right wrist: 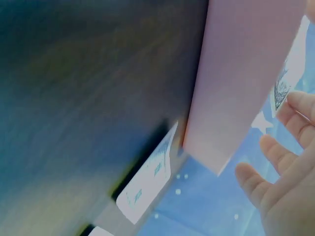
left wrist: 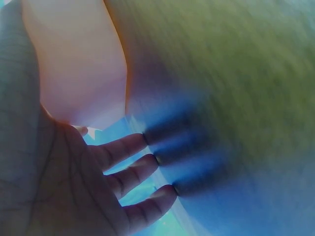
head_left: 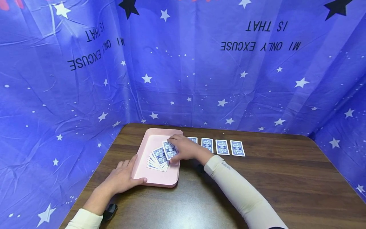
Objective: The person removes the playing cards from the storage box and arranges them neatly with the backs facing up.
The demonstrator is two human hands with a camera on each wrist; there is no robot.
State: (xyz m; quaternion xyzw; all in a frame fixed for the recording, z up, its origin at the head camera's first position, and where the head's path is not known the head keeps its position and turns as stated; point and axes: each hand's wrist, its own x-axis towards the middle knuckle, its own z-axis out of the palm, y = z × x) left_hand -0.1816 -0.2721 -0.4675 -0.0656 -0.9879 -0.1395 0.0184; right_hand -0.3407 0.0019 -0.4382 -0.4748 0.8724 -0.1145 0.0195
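Pink tray (head_left: 161, 178), left hand (head_left: 123, 175) touching it — right hand (head_left: 184, 147) pinching card (head_left: 169, 150)

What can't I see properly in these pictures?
- Head view: most of the row's leftmost card, hidden by the right grip.
- Head view: most of the lower fanned cards, covered by cards on top.
- Right wrist view: one table card, cut off by the bottom edge.
- Left wrist view: the table's grain, blurred.
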